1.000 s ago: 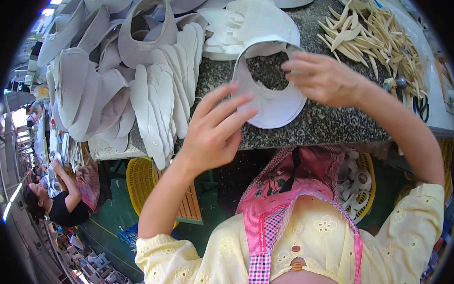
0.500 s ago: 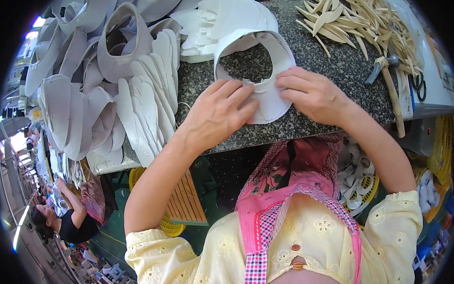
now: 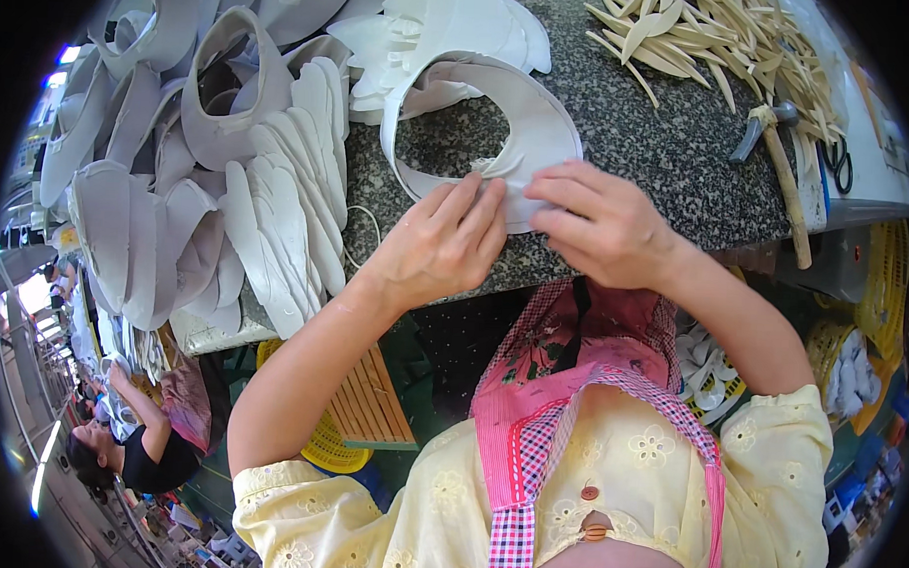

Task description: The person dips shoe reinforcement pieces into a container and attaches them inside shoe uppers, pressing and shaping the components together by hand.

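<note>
A pale grey-white shoe upper [image 3: 540, 122] rests on the speckled stone bench top [image 3: 649, 156], its large opening facing up. My left hand [image 3: 446, 234] is closed on its near edge, left of centre, fingertips beside a crumpled bit of lining. At the near right, my right hand [image 3: 607, 224] pinches the same upper, thumb and fingers pressed together at its edge. The undersides of both grips are hidden. Just beyond the upper lies a stack of white sole-shaped sheets [image 3: 438, 28].
Grey shoe uppers [image 3: 236, 86] and overlapping white insole-like pieces [image 3: 288, 188] crowd the left. At the far right are curved beige strips [image 3: 683, 42], a wooden-handled hammer [image 3: 779, 175] and black-handled scissors [image 3: 836, 165]. Another person [image 3: 154, 439] works at the left. Below stands a slatted wooden stool [image 3: 370, 401].
The upper has shifted left and turned slightly, its opening now wider to view. My right hand has moved left and a little nearer; my left hand has slid nearer along the edge.
</note>
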`<state>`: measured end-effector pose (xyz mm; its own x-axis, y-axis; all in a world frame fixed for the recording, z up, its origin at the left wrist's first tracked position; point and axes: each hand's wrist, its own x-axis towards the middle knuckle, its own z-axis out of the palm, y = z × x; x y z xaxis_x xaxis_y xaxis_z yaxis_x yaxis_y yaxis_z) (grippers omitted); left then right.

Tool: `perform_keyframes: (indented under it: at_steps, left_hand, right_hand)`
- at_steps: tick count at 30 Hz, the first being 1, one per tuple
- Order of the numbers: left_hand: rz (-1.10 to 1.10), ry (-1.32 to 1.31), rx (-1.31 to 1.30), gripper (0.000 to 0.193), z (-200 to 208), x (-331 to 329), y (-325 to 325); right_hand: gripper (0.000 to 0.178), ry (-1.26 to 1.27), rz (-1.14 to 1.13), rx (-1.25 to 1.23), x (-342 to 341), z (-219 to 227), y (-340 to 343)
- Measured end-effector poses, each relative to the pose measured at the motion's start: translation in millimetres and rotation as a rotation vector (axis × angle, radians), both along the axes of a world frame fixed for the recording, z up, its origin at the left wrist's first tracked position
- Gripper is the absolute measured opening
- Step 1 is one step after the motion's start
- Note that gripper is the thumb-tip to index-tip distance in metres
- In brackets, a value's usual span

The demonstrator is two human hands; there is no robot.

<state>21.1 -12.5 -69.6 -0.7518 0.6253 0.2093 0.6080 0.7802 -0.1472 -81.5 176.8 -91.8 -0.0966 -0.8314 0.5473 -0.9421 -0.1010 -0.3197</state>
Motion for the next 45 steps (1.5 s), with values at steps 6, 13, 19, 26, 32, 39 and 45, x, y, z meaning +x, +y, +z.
perform_keyframes:
  at_steps: [6,13,19,26,32,39,45]
  left_hand:
    - [0.484,-0.11,0.51,0.012,-3.8,-2.8,13.4]
    - [0.544,-0.123,0.886,0.023,-4.2,6.7,25.9]
    - [0.524,0.08,0.599,0.023,-25.5,-0.5,26.9]
    - [0.627,0.263,0.662,0.02,-36.6,-5.9,29.0]
    - [0.456,0.323,0.678,0.016,-38.2,-6.6,31.8]
    - [0.497,0.34,0.658,0.015,-38.1,-4.4,32.2]
    - [0.388,0.286,0.59,0.015,-31.7,6.0,32.0]
  right_hand:
    - [0.043,-0.16,-0.133,0.136,20.5,0.9,1.4]
    - [0.038,-0.205,-0.189,0.082,11.8,-6.9,2.6]
    - [0.035,-0.162,-0.219,0.151,16.6,-6.1,0.0]
    - [0.035,-0.074,-0.226,0.102,18.1,-7.1,-4.4]
    - [0.029,-0.047,-0.181,0.067,13.9,-6.2,-3.0]
    - [0.022,0.035,-0.267,0.112,18.3,-4.8,-9.7]
    - [0.022,0.013,-0.251,0.174,16.9,-0.7,-10.3]
